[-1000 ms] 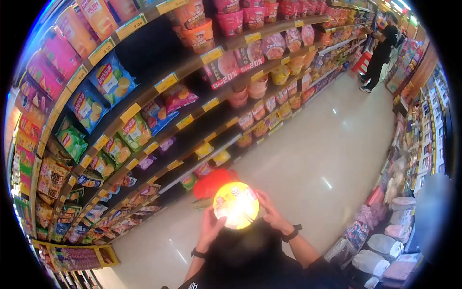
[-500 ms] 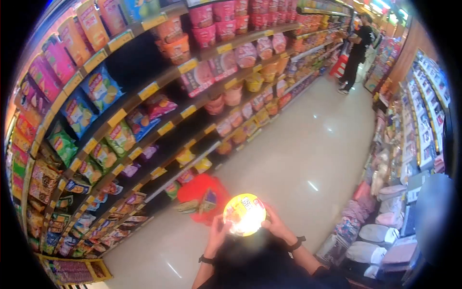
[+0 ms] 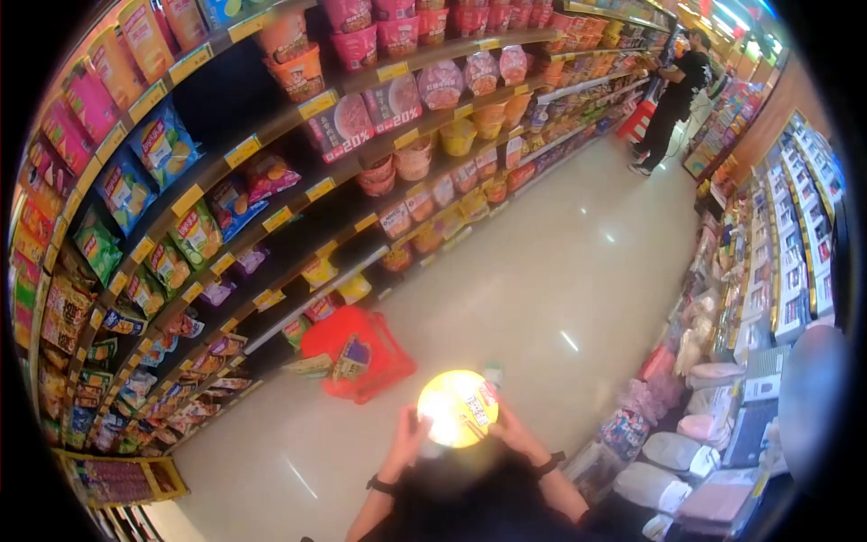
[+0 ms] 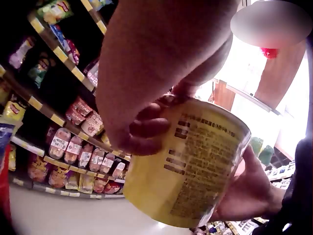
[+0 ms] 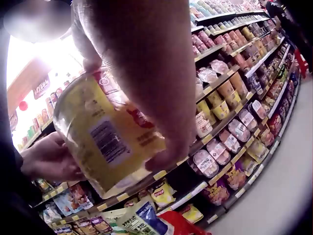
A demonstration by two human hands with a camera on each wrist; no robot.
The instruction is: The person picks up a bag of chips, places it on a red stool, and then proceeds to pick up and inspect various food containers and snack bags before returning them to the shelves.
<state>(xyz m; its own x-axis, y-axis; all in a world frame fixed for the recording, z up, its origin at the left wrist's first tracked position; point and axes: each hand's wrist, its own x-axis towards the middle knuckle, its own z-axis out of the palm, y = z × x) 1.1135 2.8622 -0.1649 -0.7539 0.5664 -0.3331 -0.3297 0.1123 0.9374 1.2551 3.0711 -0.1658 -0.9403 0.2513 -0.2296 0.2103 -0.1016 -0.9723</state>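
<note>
A yellow instant noodle tub is held between both hands in the head view, its lid facing up with a bright glare on it. My left hand grips its left side and my right hand its right side. In the left wrist view, curled fingers of the left hand press on the tub wall, which shows printed text. The right wrist view shows a barcode on the tub, with the right hand against its side.
A red basket with packets in it stands on the floor by the shelves. Shelves of snacks and noodle tubs line the left. Bagged goods line the right. A person in black stands at the aisle's far end.
The head view has shifted, so the shelves and basket appear further left and more of the basket shows. Both hands still hold the tub, whose lid print has turned.
</note>
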